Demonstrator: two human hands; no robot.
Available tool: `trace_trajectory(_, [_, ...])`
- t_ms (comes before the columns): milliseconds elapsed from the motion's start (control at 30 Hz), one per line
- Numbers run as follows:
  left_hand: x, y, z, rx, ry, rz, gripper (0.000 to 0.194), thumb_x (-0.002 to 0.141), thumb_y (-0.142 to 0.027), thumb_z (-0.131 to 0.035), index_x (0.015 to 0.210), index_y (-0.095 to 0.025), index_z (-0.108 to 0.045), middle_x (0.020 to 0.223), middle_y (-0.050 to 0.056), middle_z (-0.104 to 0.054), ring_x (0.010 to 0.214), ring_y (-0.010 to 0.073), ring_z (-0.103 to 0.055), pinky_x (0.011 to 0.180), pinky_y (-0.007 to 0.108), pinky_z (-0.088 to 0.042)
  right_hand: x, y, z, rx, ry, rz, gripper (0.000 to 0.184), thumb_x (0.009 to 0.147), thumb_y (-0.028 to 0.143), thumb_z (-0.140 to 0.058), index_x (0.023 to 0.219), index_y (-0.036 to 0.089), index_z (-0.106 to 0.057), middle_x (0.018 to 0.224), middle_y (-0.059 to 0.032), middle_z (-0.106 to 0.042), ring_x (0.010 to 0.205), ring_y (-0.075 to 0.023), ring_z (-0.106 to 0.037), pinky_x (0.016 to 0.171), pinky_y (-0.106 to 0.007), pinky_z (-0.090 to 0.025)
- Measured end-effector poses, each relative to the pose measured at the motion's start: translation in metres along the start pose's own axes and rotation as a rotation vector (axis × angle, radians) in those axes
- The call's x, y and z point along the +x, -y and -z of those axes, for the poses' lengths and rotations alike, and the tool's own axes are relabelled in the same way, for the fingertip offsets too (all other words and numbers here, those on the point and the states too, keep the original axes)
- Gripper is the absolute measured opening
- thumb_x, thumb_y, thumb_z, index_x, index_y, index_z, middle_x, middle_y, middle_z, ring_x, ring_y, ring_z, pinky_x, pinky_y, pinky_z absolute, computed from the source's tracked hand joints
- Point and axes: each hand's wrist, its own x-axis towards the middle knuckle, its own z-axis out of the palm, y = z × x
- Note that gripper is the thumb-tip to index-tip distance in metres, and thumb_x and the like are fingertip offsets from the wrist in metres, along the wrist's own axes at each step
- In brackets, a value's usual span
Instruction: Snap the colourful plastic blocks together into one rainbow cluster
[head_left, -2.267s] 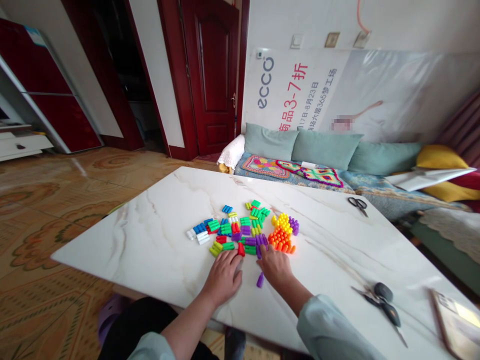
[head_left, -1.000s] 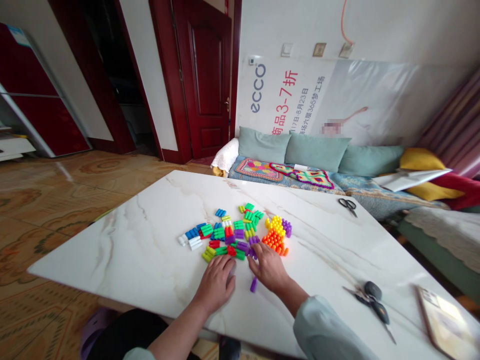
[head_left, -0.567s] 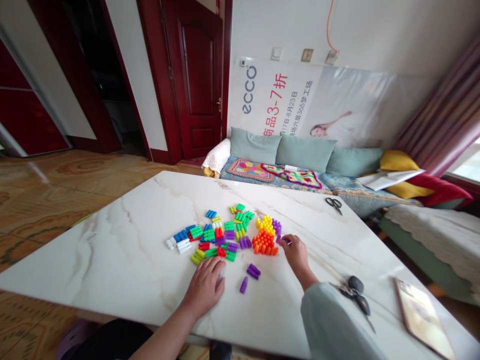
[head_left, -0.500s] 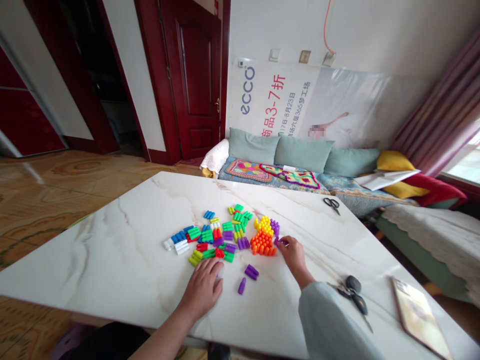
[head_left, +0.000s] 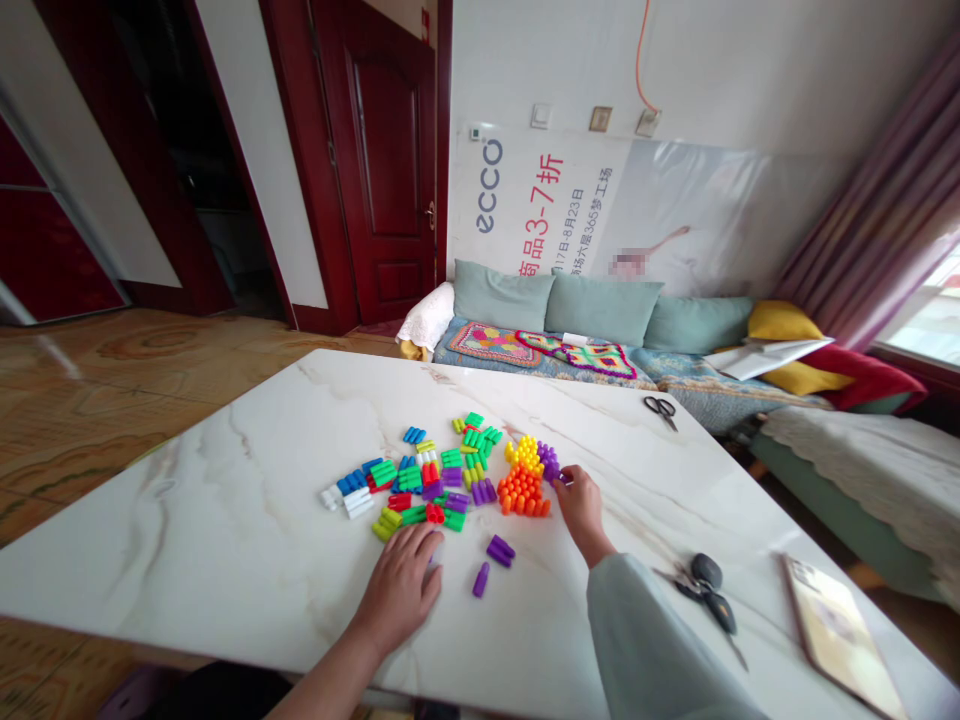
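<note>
Right hand [head_left: 582, 514] up at the joined cluster

Since the earlier frames, we have moved our right hand off the loose purple pegs and up to the lower right of the joined cluster [head_left: 523, 480]. Its fingers [head_left: 564, 477] are curled in a near-closed pinch at the cluster's purple studs; we cannot tell whether they hold a piece or only touch one. Our left hand [head_left: 397, 590] lies open and palm down on the tabletop [head_left: 225, 480], just below the heap of loose pegs [head_left: 420, 480], with no clear hold on anything.

At centre, the orange, yellow and purple studded pieces stand together as one cluster. Most of the blue, green, red, white and purple pegs still lie separate to its left. A joined purple pair [head_left: 500, 550] and a single purple peg [head_left: 481, 579] rest apart, lower down. Scissors [head_left: 660, 406] lie at the tabletop's far right corner.
</note>
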Motion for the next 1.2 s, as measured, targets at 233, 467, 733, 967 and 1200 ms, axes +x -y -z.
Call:
trace_trajectory(233, [0.0,0.0,0.0,-0.002,-0.009,0.001,0.036,0.083,-0.021,-0.05,0.118,-0.02,-0.057,0.122,0.009,-0.06,0.115,0.0271,-0.053,0.101,0.046,-0.043,-0.002,0.002,-0.004,0.09,-0.018,0.062,0.022,0.072,0.026,-0.048,0.087,0.015,-0.06,0.088,-0.01,-0.065,0.064,-0.0159,-0.059,0.068,-0.03,-0.046])
trace_trajectory(467, [0.003,-0.006,0.007,-0.048,0.041,0.036,0.034,0.083,-0.019,-0.049,0.116,-0.02,-0.056,0.123,0.009,-0.059,0.115,0.0271,-0.051,0.104,0.048,-0.039,-0.006,0.001,-0.004,0.064,-0.033,0.057,0.035,0.07,0.013,-0.041,0.1,0.012,-0.059,0.094,-0.0128,-0.065,0.081,-0.0199,-0.062,0.073,-0.031,-0.047])
trace_trajectory(733, [0.005,-0.01,0.015,-0.112,0.043,0.065,0.032,0.081,-0.019,-0.051,0.113,-0.02,-0.058,0.121,0.009,-0.058,0.114,0.0268,-0.05,0.104,0.048,-0.038,-0.028,0.074,0.008,0.124,0.039,0.355,0.028,0.083,0.018,-0.04,0.099,0.017,-0.063,0.103,-0.0095,-0.064,0.084,-0.0185,-0.062,0.072,-0.03,-0.05])
trace_trajectory(967, [0.006,-0.011,0.017,-0.123,0.042,0.07,0.034,0.08,-0.019,-0.052,0.114,-0.02,-0.058,0.121,0.01,-0.058,0.115,0.0267,-0.05,0.105,0.047,-0.037,-0.066,0.138,-0.014,-0.317,0.491,0.465,0.054,0.087,0.013,-0.041,0.14,0.021,-0.041,0.136,-0.0144,-0.05,0.087,-0.0202,-0.067,0.068,-0.029,-0.051])
trace_trajectory(1200, [0.005,-0.01,0.015,-0.124,0.039,0.069,0.035,0.08,-0.02,-0.052,0.115,-0.019,-0.058,0.121,0.01,-0.058,0.116,0.0273,-0.05,0.105,0.048,-0.038,-0.07,0.139,-0.019,-0.511,0.55,0.418,0.052,0.088,0.014,-0.043,0.14,0.015,-0.039,0.123,-0.0163,-0.056,0.088,-0.0218,-0.066,0.065,-0.029,-0.05])
